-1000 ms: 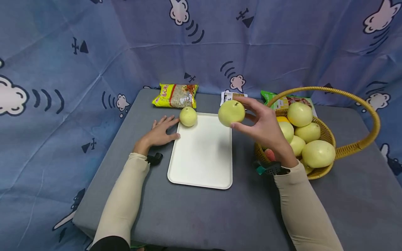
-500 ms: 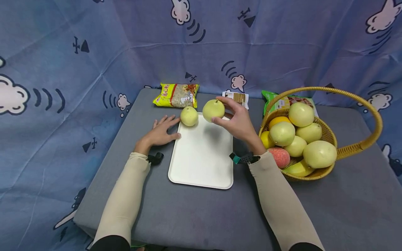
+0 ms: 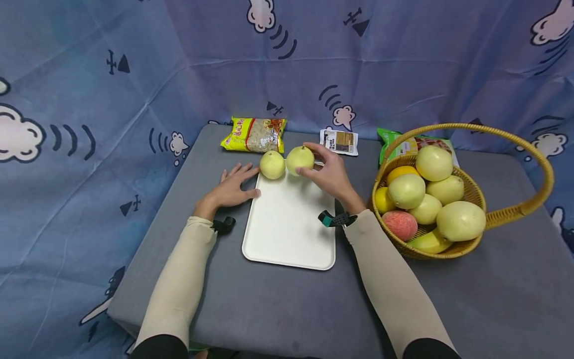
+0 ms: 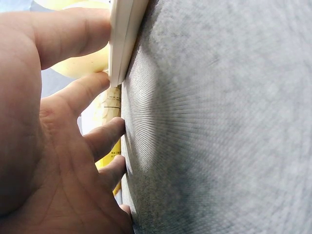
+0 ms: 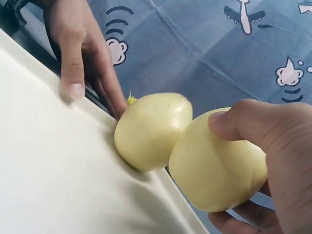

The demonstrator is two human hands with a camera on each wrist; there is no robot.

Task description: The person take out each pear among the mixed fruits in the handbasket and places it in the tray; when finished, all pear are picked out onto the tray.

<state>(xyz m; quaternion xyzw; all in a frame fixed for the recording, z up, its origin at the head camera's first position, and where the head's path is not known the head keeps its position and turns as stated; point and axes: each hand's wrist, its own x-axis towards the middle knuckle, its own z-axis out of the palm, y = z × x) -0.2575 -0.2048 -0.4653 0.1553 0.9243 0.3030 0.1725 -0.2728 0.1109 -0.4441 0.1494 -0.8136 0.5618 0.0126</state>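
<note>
Pale-green fruit (image 3: 298,158) was at the far edge of the tray (image 3: 291,224), just beside the second fruit (image 3: 272,165). Right hand (image 3: 329,173) had fingers curled round it; left hand (image 3: 230,189) lay spread at the tray's left rim. I judged gentle lowering, without bumping its neighbour, best.

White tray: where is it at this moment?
In the head view, the white tray lies near the centre, between the left hand and the wicker basket on the right.

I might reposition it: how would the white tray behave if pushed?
The white tray looks stiff, given its straight raised rim. Low and flat, it would probably slide rather than tip. The round yellow-green fruit at its far left corner might roll.
</note>
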